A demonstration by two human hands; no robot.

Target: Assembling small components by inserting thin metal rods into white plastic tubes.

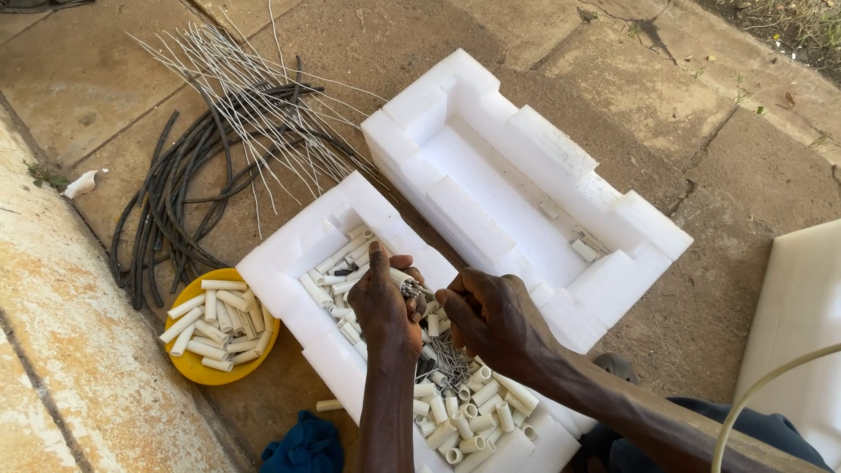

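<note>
Short white plastic tube [405, 278] is gripped by left hand [383, 307] fingers over white foam tray [293, 254]; thin metal pins [419, 291] are pinched by right hand [492, 317] at 3 o'clock, kept above for spill catching.

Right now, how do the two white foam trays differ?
The near white foam tray under the hands holds many short white tube pieces and thin metal pins; the far white foam tray is almost bare, with only a couple of small pieces. The left hand and right hand work over the near tray; none touches the far one. Both are white moulded foam lying on the paving.
</note>
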